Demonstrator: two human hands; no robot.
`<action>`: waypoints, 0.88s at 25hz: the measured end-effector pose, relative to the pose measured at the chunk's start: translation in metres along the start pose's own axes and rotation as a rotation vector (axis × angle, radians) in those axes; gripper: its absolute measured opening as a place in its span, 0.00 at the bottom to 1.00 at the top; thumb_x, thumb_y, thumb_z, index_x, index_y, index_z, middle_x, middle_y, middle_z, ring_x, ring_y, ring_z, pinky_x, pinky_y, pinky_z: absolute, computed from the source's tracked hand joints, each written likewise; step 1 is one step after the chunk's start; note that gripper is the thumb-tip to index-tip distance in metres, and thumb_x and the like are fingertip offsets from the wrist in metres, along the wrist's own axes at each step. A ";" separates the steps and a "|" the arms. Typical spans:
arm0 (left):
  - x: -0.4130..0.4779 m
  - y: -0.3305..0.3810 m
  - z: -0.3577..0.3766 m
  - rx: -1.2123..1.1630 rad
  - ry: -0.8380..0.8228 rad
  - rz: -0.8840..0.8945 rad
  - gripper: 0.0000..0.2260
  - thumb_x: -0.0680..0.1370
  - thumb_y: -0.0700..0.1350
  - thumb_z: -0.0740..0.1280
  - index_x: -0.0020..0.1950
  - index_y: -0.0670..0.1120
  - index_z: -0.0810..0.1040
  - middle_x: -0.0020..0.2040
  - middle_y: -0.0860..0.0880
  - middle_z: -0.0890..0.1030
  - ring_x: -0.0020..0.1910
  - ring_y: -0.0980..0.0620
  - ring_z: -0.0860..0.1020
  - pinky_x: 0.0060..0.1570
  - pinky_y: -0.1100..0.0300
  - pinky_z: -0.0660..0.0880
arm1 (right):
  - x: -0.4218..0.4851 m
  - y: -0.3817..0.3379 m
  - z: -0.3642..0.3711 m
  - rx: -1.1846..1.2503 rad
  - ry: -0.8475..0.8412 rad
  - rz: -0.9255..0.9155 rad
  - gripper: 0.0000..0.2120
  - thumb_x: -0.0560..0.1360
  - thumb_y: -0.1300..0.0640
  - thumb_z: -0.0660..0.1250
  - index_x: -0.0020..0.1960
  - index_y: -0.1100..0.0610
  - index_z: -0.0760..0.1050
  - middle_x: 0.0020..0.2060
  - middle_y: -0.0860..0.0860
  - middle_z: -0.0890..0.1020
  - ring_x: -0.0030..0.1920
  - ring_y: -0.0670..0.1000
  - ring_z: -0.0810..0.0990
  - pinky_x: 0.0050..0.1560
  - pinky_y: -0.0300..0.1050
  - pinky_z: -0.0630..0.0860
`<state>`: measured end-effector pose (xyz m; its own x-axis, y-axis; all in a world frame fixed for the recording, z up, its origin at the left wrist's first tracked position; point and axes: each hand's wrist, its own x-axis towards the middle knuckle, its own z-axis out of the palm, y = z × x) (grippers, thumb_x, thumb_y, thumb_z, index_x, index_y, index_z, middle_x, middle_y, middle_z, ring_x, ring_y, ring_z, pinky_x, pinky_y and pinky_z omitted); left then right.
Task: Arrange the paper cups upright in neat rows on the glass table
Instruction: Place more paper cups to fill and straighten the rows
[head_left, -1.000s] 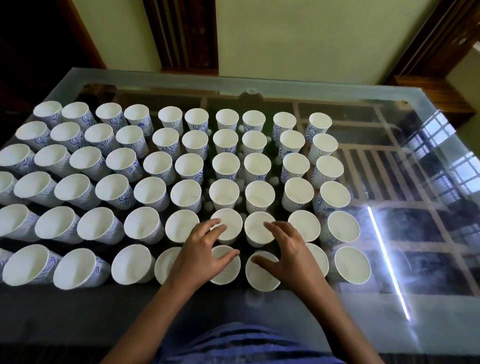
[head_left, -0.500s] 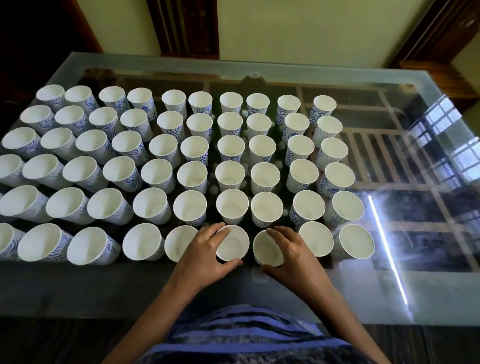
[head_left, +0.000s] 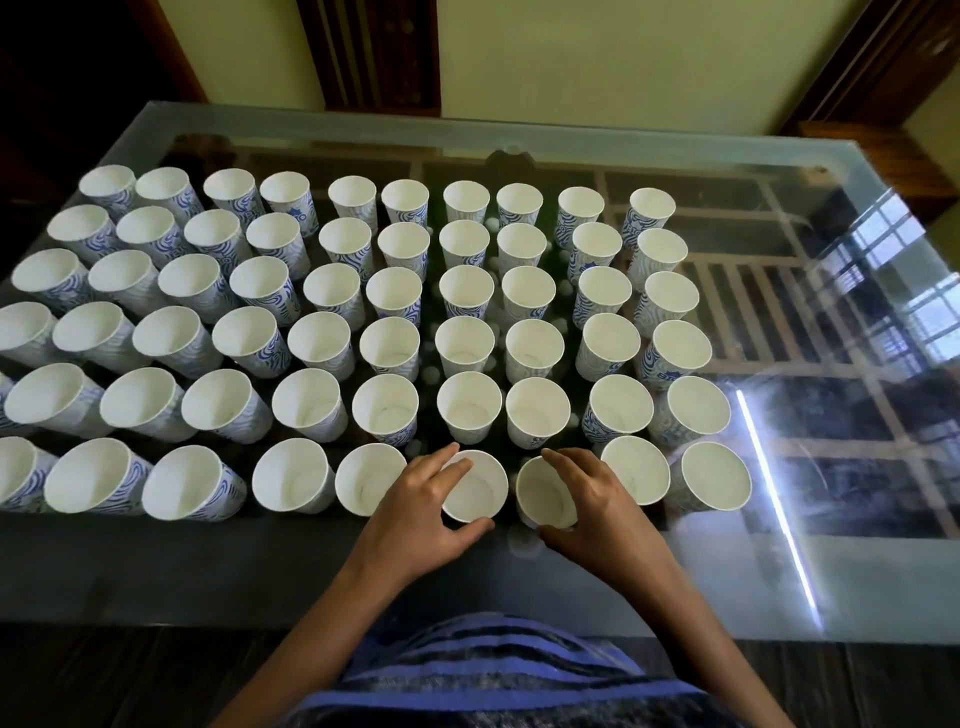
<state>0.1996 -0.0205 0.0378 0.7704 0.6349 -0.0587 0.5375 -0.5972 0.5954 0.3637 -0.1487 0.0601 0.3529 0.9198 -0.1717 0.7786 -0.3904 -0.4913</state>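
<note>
Several rows of white paper cups with blue wavy print stand upright on the glass table (head_left: 852, 571). In the nearest row, my left hand (head_left: 415, 514) curls its fingers and thumb round one cup (head_left: 475, 493). Beside it, my right hand (head_left: 597, 509) grips the neighbouring cup (head_left: 543, 493) the same way. Both cups stand upright on the glass, a small gap between them. The cups on either side, one on the left (head_left: 366, 486) and one on the right (head_left: 636, 467), stand close to my hands.
The right part of the glass table shows window reflections and a bright light streak (head_left: 774, 499). A wooden frame (head_left: 374, 52) hangs on the wall behind the table. The table's near edge lies just in front of my striped shirt (head_left: 488, 670).
The view has shifted so the cups and table sit lower and closer. Both hands stay on the same two front-row cups, which have slid slightly nearer the row behind.
</note>
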 end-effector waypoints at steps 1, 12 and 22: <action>0.000 0.000 0.000 0.001 0.007 0.001 0.30 0.65 0.53 0.75 0.64 0.45 0.74 0.68 0.47 0.71 0.65 0.47 0.71 0.62 0.60 0.65 | -0.001 0.000 0.000 0.000 0.002 -0.005 0.38 0.67 0.55 0.73 0.72 0.56 0.61 0.68 0.54 0.67 0.66 0.55 0.69 0.63 0.44 0.69; 0.006 0.010 -0.004 0.007 0.052 0.061 0.27 0.66 0.52 0.76 0.61 0.43 0.77 0.65 0.45 0.74 0.63 0.46 0.72 0.60 0.58 0.66 | -0.006 0.003 -0.003 0.053 0.033 -0.007 0.38 0.69 0.49 0.73 0.73 0.54 0.59 0.71 0.52 0.64 0.69 0.51 0.65 0.66 0.41 0.65; 0.038 0.046 0.025 0.045 -0.177 0.311 0.33 0.66 0.59 0.73 0.66 0.45 0.73 0.67 0.47 0.72 0.67 0.50 0.68 0.66 0.63 0.62 | -0.016 0.045 -0.022 0.116 0.257 0.235 0.33 0.64 0.56 0.77 0.66 0.60 0.70 0.67 0.58 0.69 0.68 0.57 0.67 0.66 0.46 0.65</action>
<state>0.2618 -0.0357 0.0430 0.9448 0.3270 -0.0201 0.2794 -0.7722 0.5706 0.4046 -0.1816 0.0597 0.6458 0.7594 -0.0785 0.6019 -0.5697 -0.5596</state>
